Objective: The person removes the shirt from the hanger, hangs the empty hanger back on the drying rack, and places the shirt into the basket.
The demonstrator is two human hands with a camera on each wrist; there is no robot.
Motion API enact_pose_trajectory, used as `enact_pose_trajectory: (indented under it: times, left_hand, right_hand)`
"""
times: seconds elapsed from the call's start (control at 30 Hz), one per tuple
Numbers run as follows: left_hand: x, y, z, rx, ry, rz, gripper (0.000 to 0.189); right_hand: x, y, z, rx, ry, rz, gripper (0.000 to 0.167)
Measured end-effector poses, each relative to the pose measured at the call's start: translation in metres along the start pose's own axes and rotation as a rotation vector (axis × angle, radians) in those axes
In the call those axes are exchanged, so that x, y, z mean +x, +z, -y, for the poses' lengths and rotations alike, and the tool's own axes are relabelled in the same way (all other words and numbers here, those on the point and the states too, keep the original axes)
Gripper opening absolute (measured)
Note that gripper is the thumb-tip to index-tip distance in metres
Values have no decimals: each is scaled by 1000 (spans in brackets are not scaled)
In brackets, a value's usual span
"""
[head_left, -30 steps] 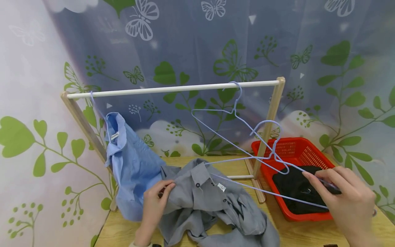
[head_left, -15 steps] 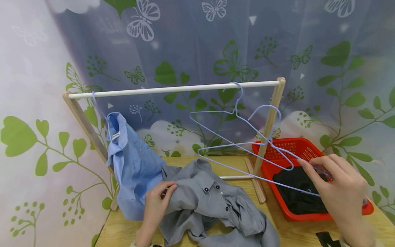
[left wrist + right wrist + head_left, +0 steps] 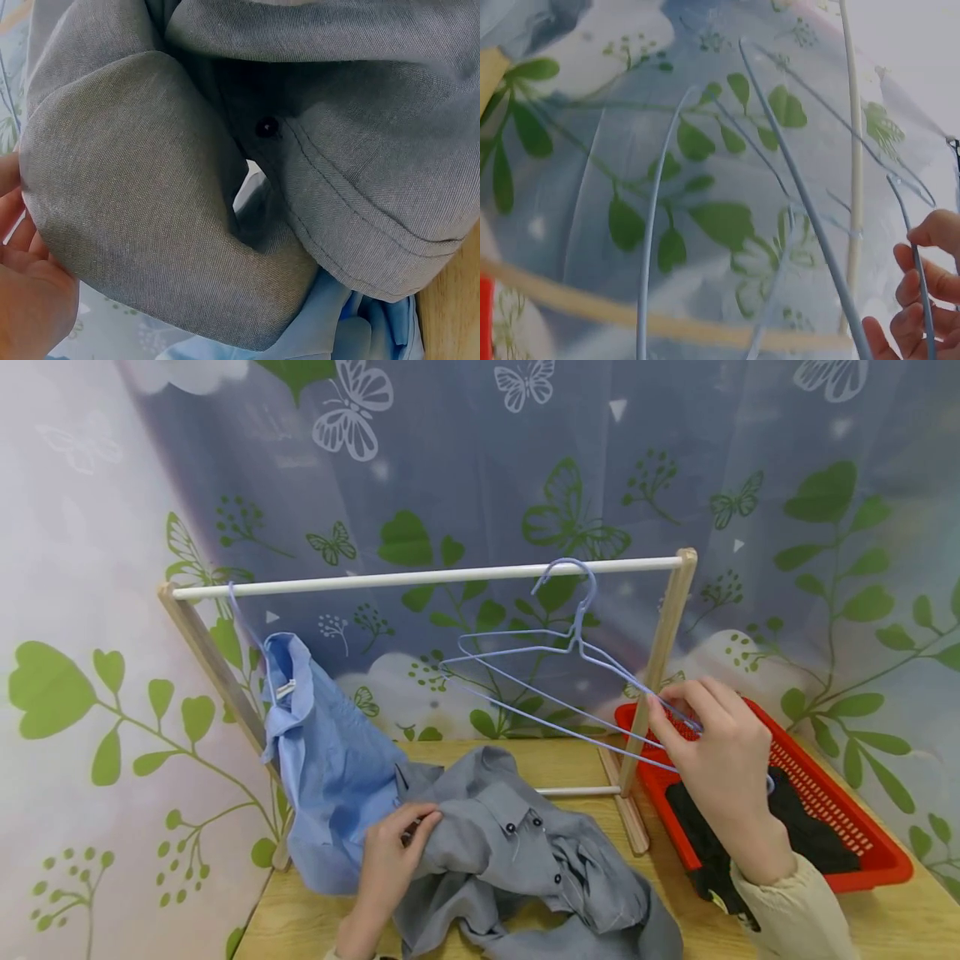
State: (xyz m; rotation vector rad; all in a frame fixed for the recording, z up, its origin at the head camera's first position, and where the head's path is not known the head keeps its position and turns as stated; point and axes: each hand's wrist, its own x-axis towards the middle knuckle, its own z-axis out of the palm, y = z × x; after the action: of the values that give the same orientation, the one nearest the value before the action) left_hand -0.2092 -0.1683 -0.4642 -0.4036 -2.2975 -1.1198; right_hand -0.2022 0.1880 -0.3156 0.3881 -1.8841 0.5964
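My left hand pinches the edge of a grey buttoned shirt, which lies crumpled on the wooden table. In the left wrist view grey cloth fills most of the picture, with the fingertips at its left edge. My right hand holds a lavender clothes hanger by its right end, raised close to the rack's rod. A second lavender hanger hangs on the rod just behind it; their hooks overlap, so I cannot tell whether the held one touches the rod. The right wrist view shows the fingers round the hanger wire.
A white rod on wooden posts spans the back. At its left end a light blue garment hangs on a hanger. The red basket with black cloth stands right, partly behind the right arm. A patterned curtain backs everything.
My right hand has drawn the hanger out of the grey shirt's collar, then lifted it up and leftward to the rod. The left hand keeps its pinch on the shirt.
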Motion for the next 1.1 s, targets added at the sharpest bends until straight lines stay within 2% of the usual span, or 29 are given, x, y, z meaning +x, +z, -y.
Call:
enact_pose_trajectory:
  times: [0.17, 0.37, 0.53, 0.77, 0.93, 1.1]
  left_hand:
    - [-2, 4, 3, -9, 24, 14, 6]
    - [-4, 8, 3, -1, 31, 47, 6]
    - [-6, 10, 2, 3, 33, 65, 6]
    - [-9, 11, 2, 16, 26, 84, 7]
    - [-9, 10, 2, 13, 14, 90, 8]
    - [-9, 10, 3, 19, 28, 80, 8]
  right_hand:
    - [13, 27, 7, 25, 22, 32, 7]
    - [28, 54, 12, 68, 20, 71, 11]
    - [29, 69, 14, 70, 28, 124, 12]
    - [16, 78, 15, 46, 47, 202, 11]
    - [14, 78, 15, 21, 39, 201, 12]
    - [14, 75, 16, 15, 34, 204, 10]
